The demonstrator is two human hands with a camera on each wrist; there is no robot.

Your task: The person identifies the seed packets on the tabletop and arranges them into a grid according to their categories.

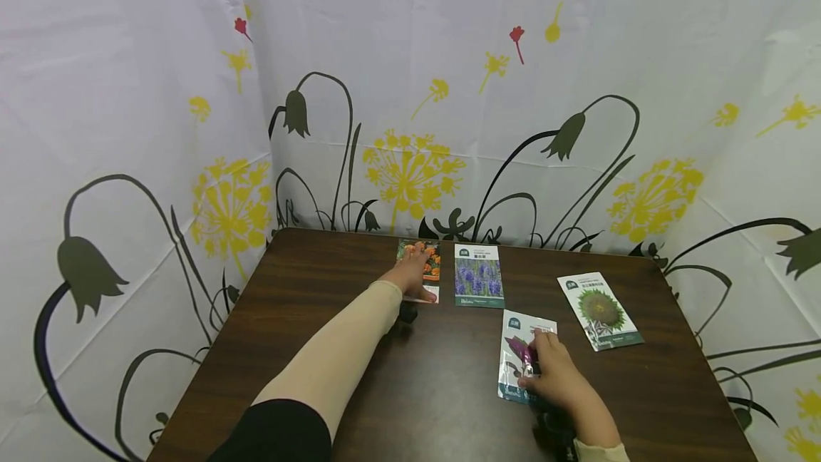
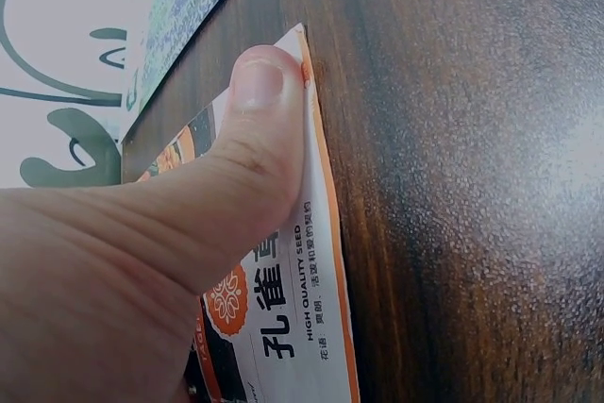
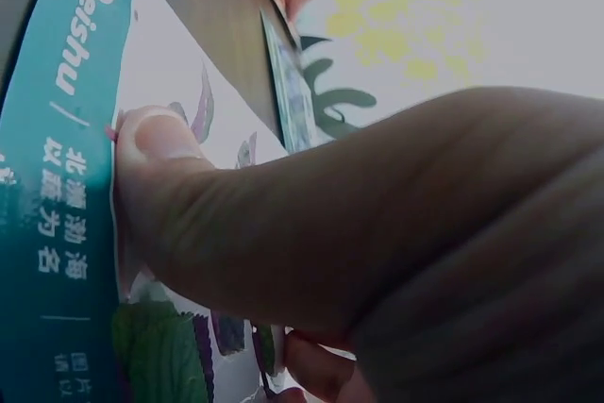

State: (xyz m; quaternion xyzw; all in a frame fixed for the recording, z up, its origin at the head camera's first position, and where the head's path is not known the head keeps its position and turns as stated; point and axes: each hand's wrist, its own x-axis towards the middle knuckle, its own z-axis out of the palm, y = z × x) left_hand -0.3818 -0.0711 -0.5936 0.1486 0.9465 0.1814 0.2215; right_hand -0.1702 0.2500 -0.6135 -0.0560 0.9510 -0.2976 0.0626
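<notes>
My left hand (image 1: 408, 274) rests on a seed packet with orange flowers (image 1: 432, 267) at the table's back edge. Its fingers are spread over the packet, and in the left wrist view the thumb (image 2: 260, 110) presses near a corner of its white end. Nearer to me, my right hand (image 1: 556, 371) pinches a white and teal seed packet with a purple plant picture (image 1: 511, 337). The right wrist view shows the thumb (image 3: 165, 172) on its printed face, where the film buckles. The right fingertips are partly hidden behind the thumb.
A seed packet with violet-blue flowers (image 1: 479, 276) lies just right of the orange-flowered one. Farther right, another packet with a round, spiky green-brown head (image 1: 599, 310) lies at a slant. The dark wooden table (image 1: 308, 291) meets flower-printed white curtains (image 1: 398, 34) behind.
</notes>
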